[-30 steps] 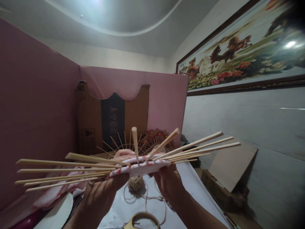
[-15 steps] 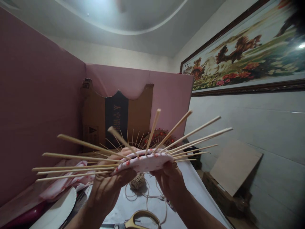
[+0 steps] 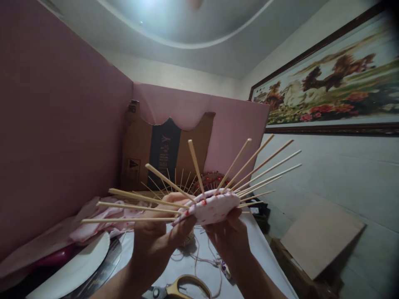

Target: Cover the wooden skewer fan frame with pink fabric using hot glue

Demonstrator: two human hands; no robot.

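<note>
Between my hands is a round, cloth-covered disc [image 3: 218, 207], pinkish white with small red marks, held up above the table and tilted. Several thin wooden sticks [image 3: 168, 181] stick out all around its edge like spokes. My left hand [image 3: 158, 232] grips the disc's left side, thumb on the near face and fingers behind among the sticks. On the lower right edge, my right hand [image 3: 229, 232] pinches the disc, its fingers partly hidden underneath. Below lie a ball of twine [image 3: 187, 245], partly covered by my left hand, and scissors [image 3: 190, 286] with yellowish handles.
Pink patterned cloth [image 3: 102, 226] and a white plate-like disc [image 3: 75, 265] lie at left. Behind stand a cut cardboard piece [image 3: 199, 145], another ring of sticks and a round red-dotted piece [image 3: 212, 180]. A flat board [image 3: 322, 230] leans at the right. Loose twine [image 3: 202, 259] trails over the white tabletop.
The disc has turned in my hands, so its sticks point at different angles and more of its patterned face shows. The view has shifted a little to the left.
</note>
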